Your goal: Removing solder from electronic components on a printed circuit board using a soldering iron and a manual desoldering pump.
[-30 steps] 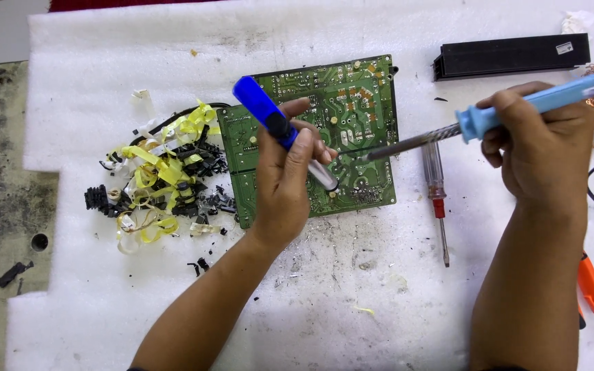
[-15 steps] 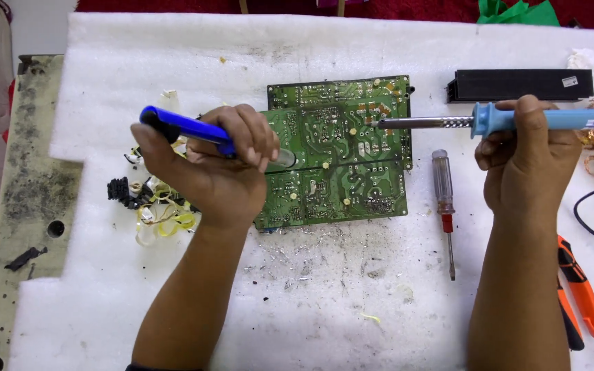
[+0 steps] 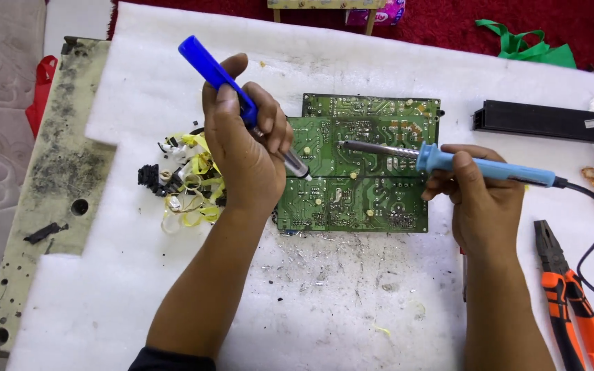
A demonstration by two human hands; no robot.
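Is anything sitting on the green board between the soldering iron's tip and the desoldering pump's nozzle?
Nothing visible. The soldering iron in the right hand and the desoldering pump in the left hand both point at the circuit board, with only open board surface and its low solder joints between them.

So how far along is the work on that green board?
Done: a pile of pulled parts lies left of the circuit board. In hand: the left hand holds a blue desoldering pump, the right hand a soldering iron over the board. Left: many solder joints remain.
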